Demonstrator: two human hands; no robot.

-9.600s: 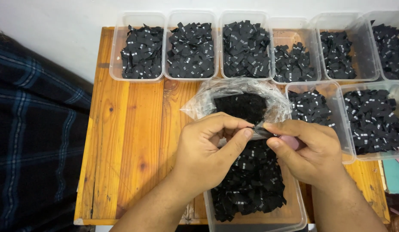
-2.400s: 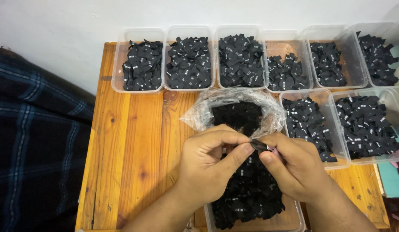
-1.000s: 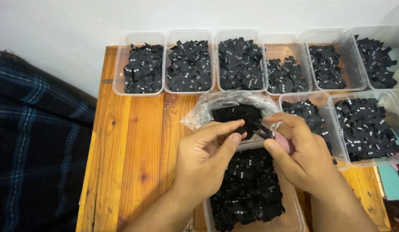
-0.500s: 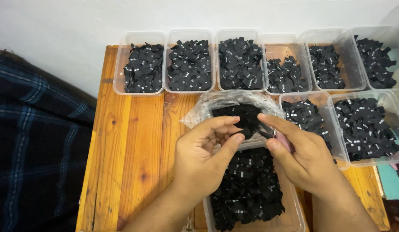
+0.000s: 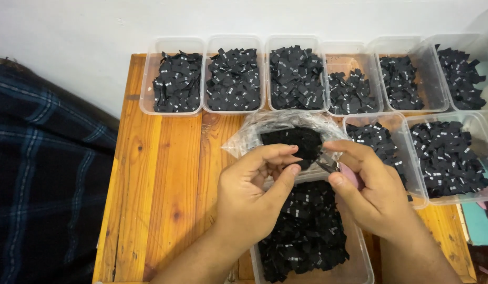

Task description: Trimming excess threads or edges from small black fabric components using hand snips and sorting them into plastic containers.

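Centre frame: left hand point(image 5: 254, 192) fingers curled, pinching something unclear; right hand point(image 5: 370, 189) grips small snips point(image 5: 326, 164) over container of black labels point(image 5: 307, 236).

A wooden worktop point(image 5: 160, 173) with orange-brown planks stands against a plain white wall point(image 5: 96, 26). Dark blue checked cloth point(image 5: 44, 173) lies on its left side. The light is soft and even, with hardly any shadows.

One head camera looks steeply down, close over the wooden table point(image 5: 165, 173).
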